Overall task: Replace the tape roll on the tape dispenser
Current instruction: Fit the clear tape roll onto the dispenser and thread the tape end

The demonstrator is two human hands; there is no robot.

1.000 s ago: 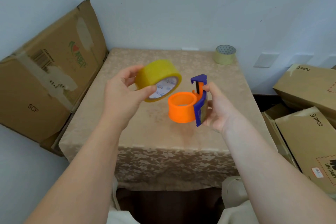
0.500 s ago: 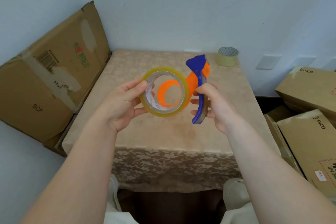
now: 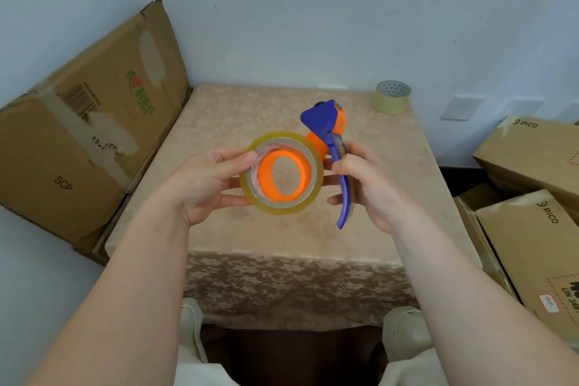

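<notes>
A yellowish tape roll (image 3: 282,208) is held upright above the table by my left hand (image 3: 205,185), fingers on its left rim. Its opening faces me and surrounds the orange hub (image 3: 283,174) of the blue and orange tape dispenser (image 3: 326,125). My right hand (image 3: 371,185) grips the dispenser's blue handle (image 3: 343,197), its head pointing up and away. Whether the roll sits fully on the hub cannot be told. A second, paler tape roll (image 3: 391,97) stands at the table's far right corner.
The table (image 3: 313,238) carries a beige flowered cloth and stands against a white wall. A large cardboard box (image 3: 78,135) leans at its left. Several PICO cardboard boxes (image 3: 532,229) are stacked at the right. My knees show below the table's front edge.
My left hand turned the yellow roll to face me and brought it over the orange hub. My right hand tilted the dispenser upright, and both hands came closer together.
</notes>
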